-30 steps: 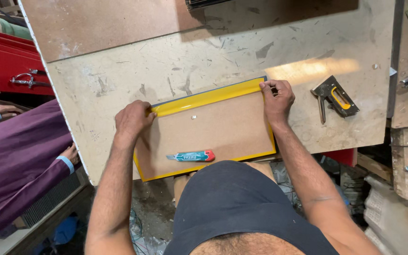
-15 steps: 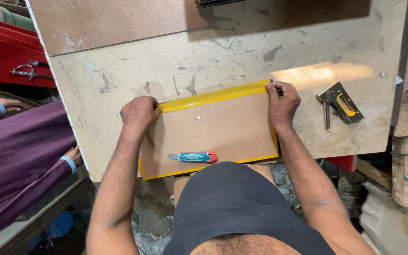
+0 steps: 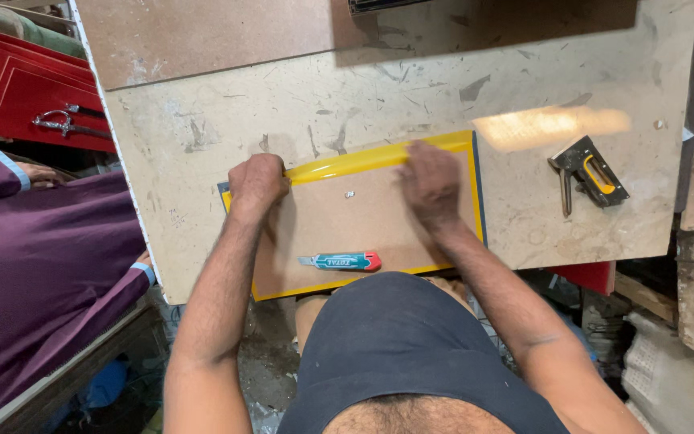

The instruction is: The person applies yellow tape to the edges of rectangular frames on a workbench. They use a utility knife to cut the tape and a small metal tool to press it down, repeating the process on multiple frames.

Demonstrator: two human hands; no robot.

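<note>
On the scratched worktop (image 3: pixel 299 104), the left hand (image 3: pixel 257 182) is keeping its fingers clamped on the yellow film strip (image 3: pixel 347 163) along the brown board's (image 3: pixel 363 225) far edge; the right hand (image 3: pixel 430 182), blurred, apparently pressing flat, has slid inward from the corner, smoothing the film. A utility knife (image 3: pixel 340 261) is lying on the board.

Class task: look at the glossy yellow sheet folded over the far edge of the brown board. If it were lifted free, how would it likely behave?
The yellow sheet curls in a soft roll over the board, so it is probably floppy and light. Its shine suggests a slippery surface. The left hand and right hand both press on it, so it may spring back if released.
</note>
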